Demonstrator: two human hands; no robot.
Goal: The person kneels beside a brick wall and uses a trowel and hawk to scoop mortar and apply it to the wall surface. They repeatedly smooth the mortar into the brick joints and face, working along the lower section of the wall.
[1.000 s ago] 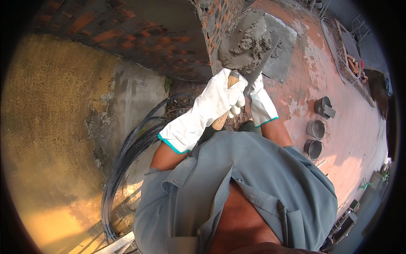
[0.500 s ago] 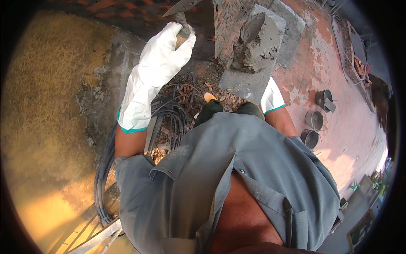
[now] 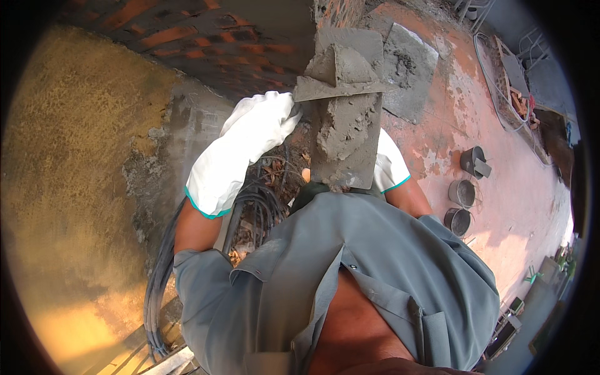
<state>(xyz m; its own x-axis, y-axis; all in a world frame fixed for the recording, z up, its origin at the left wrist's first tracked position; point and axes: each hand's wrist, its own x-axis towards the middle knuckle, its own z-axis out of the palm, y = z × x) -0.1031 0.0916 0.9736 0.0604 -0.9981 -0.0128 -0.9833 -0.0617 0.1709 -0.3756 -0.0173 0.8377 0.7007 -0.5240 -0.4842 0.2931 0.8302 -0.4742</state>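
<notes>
White gloves with green cuffs cover both hands. My left hand (image 3: 259, 125) is closed around a trowel, its handle hidden by the glove. The trowel's mortar-smeared blade (image 3: 340, 92) lies across a heap of wet grey mortar (image 3: 342, 128). That heap sits on a flat rectangular mortar board (image 3: 356, 178) in front of my body. My right hand (image 3: 389, 161) is at the board's right side and holds it from beneath; the board hides its fingers.
A partly plastered brick wall (image 3: 212, 47) rises ahead, meeting a yellow wall (image 3: 81, 144) at left. Black cables (image 3: 259, 197) and dry leaves lie below. Another mortar-covered sheet (image 3: 409, 72) is on the reddish floor, with several buckets (image 3: 461, 192) to the right.
My left hand has brought the trowel from the brick wall down and right onto the mortar. The board has shifted left and turned more upright in view; its mortar now looks spread and cut.
</notes>
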